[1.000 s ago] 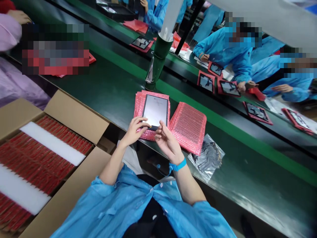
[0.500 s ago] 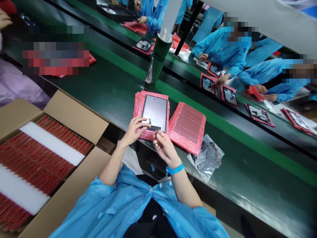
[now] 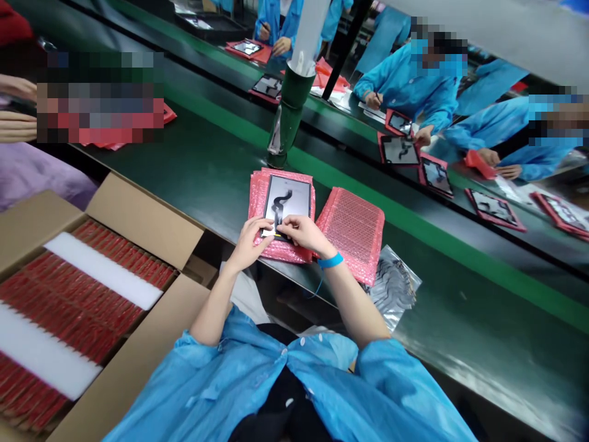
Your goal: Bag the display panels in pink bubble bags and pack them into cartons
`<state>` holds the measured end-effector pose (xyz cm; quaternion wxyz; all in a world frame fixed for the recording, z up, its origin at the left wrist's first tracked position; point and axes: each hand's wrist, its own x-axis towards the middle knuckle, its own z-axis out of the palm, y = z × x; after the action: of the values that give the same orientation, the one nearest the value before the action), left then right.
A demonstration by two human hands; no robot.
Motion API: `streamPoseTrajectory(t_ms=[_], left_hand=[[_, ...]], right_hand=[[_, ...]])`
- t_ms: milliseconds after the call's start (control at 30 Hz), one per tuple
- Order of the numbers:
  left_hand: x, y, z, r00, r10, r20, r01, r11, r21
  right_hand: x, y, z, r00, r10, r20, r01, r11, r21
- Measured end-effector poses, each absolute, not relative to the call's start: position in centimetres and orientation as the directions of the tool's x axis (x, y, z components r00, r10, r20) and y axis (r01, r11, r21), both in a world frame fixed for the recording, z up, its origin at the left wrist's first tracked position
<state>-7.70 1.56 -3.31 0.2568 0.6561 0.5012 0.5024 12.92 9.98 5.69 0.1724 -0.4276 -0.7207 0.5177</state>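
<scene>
A flat display panel point(image 3: 299, 195) with a pale grey face and dark border lies on a stack of pink bubble-wrap bags point(image 3: 256, 190). A black, wavy flex cable point(image 3: 278, 202) rests on its face, running down to the lower edge. My left hand point(image 3: 251, 243) lies at the panel's lower left corner, fingers stretched out over the edge and touching it. With thumb and fingertips pinched, my right hand point(image 3: 301, 232) grips the cable near its lower end; the fingers partly cover the contact point. A small yellow strip point(image 3: 269, 233) shows between the hands.
Right of the panel are more pink bubble bags point(image 3: 352, 227) and a clear bag of black cables point(image 3: 396, 285). An open carton point(image 3: 147, 230) packed with red-wrapped items stands at left. A green post point(image 3: 289, 116) rises behind; co-workers point(image 3: 405, 80) sit across the line.
My right hand has turned over and moved up onto the panel's lower part. The black flex cable now lies across the panel's face. My left hand has barely moved.
</scene>
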Motion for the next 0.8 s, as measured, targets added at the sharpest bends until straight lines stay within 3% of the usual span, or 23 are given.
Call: streamPoseTrajectory(t_ms=[800], left_hand=[[-7.62,1.42,-3.04,-0.008,0.918,0.397,0.398,-0.361,0.843]], right_hand=[[12.52,8.92,4.88,-0.492,0.862,-0.125,0.510,0.168,-0.844]])
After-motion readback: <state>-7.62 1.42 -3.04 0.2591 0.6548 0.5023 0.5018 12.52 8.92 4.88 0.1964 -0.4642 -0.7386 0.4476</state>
